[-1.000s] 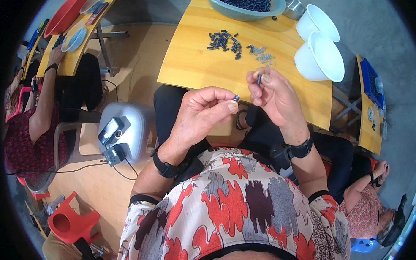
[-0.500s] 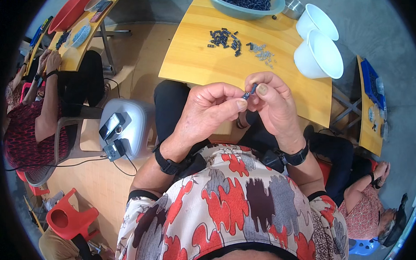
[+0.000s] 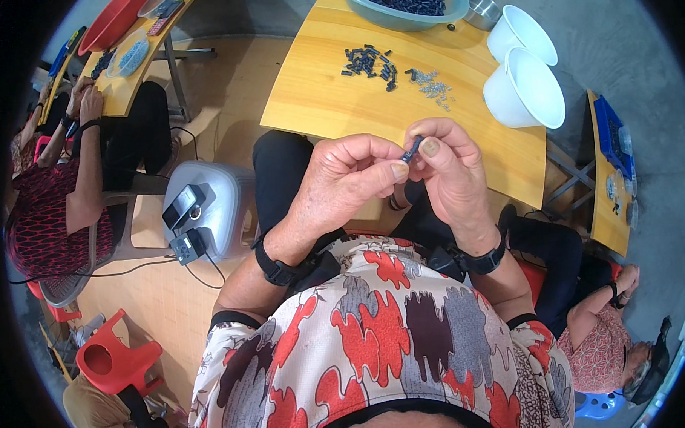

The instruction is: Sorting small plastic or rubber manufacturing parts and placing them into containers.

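Observation:
Near the front edge of the yellow table [image 3: 308, 87], my left hand [image 3: 341, 176] pinches one end of a small dark blue plastic part [image 3: 411, 151] between thumb and forefinger. My right hand [image 3: 455, 168] grips its other end the same way. The part looks like two short pieces end to end, though the fingertips cover much of it. Beyond my hands lies a loose heap of similar dark plastic pieces [image 3: 367, 61]. Small clear pieces [image 3: 432, 88] are scattered to the right of that heap.
A wide basin [image 3: 404, 22] full of dark pieces stands at the far edge, beside a metal bowl [image 3: 482, 10]. Two white buckets [image 3: 534, 94] sit at the right. A grey stool [image 3: 236, 195] with devices and cables is on my left. Other people work at tables on both sides.
The two small dark pieces, slightly apart before, now meet end to end between my fingertips. My hands have hardly moved otherwise.

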{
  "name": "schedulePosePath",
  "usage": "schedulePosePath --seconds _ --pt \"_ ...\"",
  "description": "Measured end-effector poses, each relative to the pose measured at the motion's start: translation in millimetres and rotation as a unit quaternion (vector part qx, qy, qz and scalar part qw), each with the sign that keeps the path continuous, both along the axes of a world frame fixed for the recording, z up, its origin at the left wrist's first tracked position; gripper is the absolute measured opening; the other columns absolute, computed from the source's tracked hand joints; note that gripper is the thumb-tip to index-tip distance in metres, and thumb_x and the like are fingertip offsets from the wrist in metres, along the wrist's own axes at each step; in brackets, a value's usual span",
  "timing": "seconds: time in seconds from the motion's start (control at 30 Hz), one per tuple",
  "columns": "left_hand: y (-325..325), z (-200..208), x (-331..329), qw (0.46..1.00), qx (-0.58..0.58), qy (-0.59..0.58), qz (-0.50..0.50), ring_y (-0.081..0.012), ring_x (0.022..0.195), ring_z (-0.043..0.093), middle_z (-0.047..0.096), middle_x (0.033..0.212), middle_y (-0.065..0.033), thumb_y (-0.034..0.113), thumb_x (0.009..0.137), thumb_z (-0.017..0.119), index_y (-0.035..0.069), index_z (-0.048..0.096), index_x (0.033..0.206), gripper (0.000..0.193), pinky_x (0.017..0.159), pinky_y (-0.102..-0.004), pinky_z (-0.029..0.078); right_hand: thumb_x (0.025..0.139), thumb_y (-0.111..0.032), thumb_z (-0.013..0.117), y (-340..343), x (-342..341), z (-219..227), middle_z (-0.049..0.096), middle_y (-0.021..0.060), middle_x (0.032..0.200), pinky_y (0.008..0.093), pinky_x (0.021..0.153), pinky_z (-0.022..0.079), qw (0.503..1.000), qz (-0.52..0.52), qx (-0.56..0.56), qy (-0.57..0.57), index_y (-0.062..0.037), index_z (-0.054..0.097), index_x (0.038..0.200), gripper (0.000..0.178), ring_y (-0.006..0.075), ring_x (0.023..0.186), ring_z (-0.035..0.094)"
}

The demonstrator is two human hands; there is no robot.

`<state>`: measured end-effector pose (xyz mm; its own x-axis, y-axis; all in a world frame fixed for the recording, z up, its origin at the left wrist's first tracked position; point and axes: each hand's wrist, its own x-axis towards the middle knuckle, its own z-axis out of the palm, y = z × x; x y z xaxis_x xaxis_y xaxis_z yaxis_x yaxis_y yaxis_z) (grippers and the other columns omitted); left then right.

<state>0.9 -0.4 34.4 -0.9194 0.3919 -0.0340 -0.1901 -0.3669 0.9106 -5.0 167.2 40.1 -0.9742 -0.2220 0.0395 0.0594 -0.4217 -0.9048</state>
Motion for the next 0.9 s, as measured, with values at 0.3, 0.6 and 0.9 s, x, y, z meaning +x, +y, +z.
schedulePosePath --seconds 0.3,0.6,0.9 --pt "-0.3 -3.2 0.4 1.000 0.009 -0.006 0.000 -0.0064 0.064 0.055 0.064 0.078 -0.0042 0.005 0.083 0.063 -0.001 0.064 0.094 0.012 0.060 -0.0195 0.046 0.087 -0.014 0.060 -1.7 1.5 -3.3 0.058 -0.0014 0.078 0.0183 0.059 0.041 0.999 -0.019 0.038 0.026 -0.0018 0.060 0.097 0.016 0.0041 0.067 0.051" --pt "0.0 -7.8 -0.4 0.999 0.025 -0.024 -0.009 -0.0064 0.062 0.055 0.064 0.077 -0.0053 0.008 0.084 0.062 -0.002 0.064 0.093 0.013 0.058 -0.0196 0.047 0.086 -0.004 0.054 -6.6 3.4 -6.1 0.059 0.0069 0.085 0.0201 0.058 0.042 0.993 -0.058 0.062 0.077 -0.0001 0.055 0.095 0.010 0.0067 0.063 0.050" --pt "-1.7 -9.8 -2.0 0.991 0.084 -0.098 -0.028 -0.0076 0.059 0.055 0.064 0.075 -0.0080 0.009 0.084 0.062 -0.003 0.064 0.092 0.014 0.054 -0.0206 0.047 0.083 0.002 0.057 -8.9 3.2 -5.5 0.061 0.0041 0.082 0.0202 0.064 0.047 0.997 -0.052 0.025 0.044 0.0004 0.057 0.095 0.012 0.0062 0.069 0.055"
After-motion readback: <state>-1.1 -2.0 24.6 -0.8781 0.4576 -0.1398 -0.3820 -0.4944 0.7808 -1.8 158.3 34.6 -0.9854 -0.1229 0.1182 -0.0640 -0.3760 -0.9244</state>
